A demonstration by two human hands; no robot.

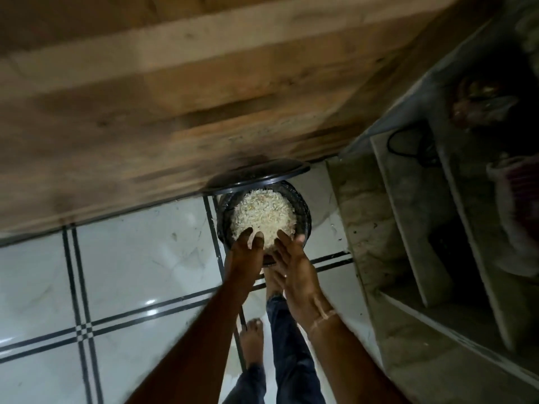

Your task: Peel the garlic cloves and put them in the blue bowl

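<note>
The left hand [245, 255] and right hand [294, 263] overlie the bin's [305, 217] peelings [262, 214].

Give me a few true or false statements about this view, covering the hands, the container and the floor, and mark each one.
1. The left hand and right hand both reach the dark round container. True.
2. The container holds a pale heap. True.
3. The floor is bare wood. False: it is pale tile with dark lines.
4. The person wears shoes. False: the foot is bare.
</note>
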